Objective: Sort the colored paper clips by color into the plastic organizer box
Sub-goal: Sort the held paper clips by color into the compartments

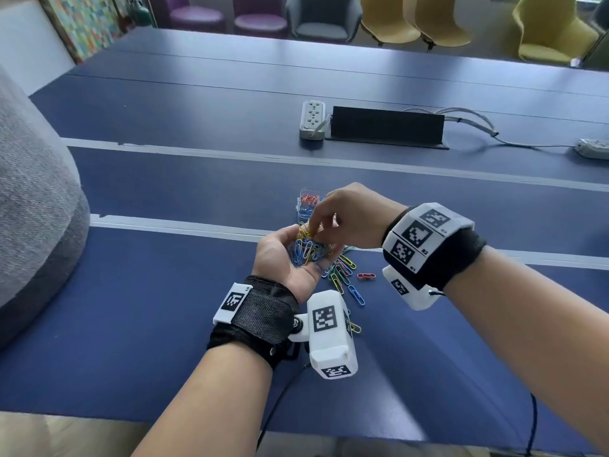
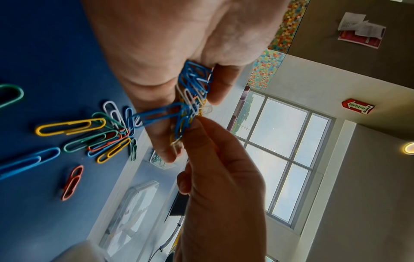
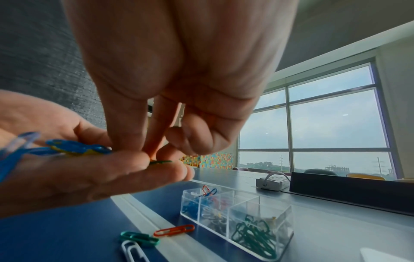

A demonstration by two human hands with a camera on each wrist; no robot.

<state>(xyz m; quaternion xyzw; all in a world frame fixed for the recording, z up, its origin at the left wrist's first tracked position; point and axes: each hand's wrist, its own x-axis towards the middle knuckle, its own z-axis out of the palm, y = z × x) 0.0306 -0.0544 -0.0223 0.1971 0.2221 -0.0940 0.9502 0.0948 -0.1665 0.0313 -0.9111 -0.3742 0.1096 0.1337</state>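
Blue, yellow and white wire paper clips [image 1: 304, 250] fill my cupped left hand [image 1: 285, 258], which I hold palm up above the dark blue table [image 1: 164, 291], its fingers curled round the bunch. My right hand [image 1: 349, 219] reaches in from above with thumb and forefinger pressed together; in the right wrist view they pinch a green paper clip [image 3: 161, 161] at the left fingertips [image 3: 177, 170]. Just beyond both hands stands the clear plastic organizer box [image 3: 237, 219], with green, blue and red clips in separate compartments. A loose scatter of mixed coloured clips [image 1: 344, 275] lies on the table beneath and just right of the left hand, and a single red clip [image 1: 366, 276] lies a little apart from it
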